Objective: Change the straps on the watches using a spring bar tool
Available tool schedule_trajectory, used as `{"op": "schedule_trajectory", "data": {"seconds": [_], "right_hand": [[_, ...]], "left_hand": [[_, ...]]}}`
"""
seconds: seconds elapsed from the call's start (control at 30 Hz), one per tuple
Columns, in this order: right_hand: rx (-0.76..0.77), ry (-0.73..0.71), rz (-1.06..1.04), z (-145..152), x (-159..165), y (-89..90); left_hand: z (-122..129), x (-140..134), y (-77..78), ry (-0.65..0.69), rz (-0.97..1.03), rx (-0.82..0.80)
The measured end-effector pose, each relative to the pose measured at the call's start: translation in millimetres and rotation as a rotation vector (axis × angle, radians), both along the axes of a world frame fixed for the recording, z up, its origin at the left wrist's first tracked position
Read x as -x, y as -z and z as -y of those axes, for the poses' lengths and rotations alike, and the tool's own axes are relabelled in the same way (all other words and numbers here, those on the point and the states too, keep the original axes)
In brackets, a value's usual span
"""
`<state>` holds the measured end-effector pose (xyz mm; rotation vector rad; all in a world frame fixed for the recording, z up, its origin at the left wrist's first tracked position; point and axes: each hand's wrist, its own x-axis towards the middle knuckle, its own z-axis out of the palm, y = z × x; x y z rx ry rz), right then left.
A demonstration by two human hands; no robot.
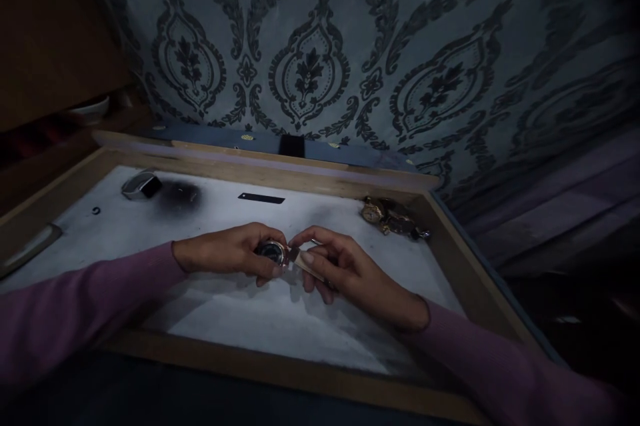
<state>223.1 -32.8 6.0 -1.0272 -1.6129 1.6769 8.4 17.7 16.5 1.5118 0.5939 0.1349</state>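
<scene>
A round wristwatch (271, 252) with a dark dial and a shiny rim is held low over the white surface. My left hand (240, 251) is closed around the case, its thumb along the near edge. A strap (311, 269), pale along one side, extends from the watch's right side. My right hand (345, 267) pinches this strap between thumb and fingers, with the index fingertip close to the case. A small shiny bit shows by the right fingers, too dim to name. Where strap and case meet is partly hidden by fingertips.
The white surface (210, 309) lies inside a raised wooden frame (300, 176). On it are a watch with a square dark face (143, 186), a dark flat strip (261, 199), a small black curl (96, 211) and gold-coloured watches (373, 211). A patterned wall (310, 26) stands behind.
</scene>
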Motion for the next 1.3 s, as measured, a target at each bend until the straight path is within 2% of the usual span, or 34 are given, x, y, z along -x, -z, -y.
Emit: {"op": "schedule_trajectory", "data": {"seconds": [0.3,0.5,0.77,0.93,1.3], "right_hand": [[-0.13,0.122,0.048,1.7,0.3,4.5],[-0.168,0.152,0.072,1.1,0.6,1.6],[-0.204,0.156,0.1,0.6,1.8,0.7],[-0.236,0.161,0.11,0.9,2.4,0.1],[-0.253,0.156,0.118,-0.1,2.7,4.2]], "left_hand": [[0.9,-3.9,0.6,-0.036,-0.06,0.023],[4.9,-5.6,-2.1,-0.106,-0.065,-0.081],[10.2,-7.1,5.8,-0.17,-0.031,-0.285],[12.3,-5.4,8.5,-0.172,-0.093,-0.443],[13.0,-6.0,9.2,-0.147,-0.126,-0.508]]}}
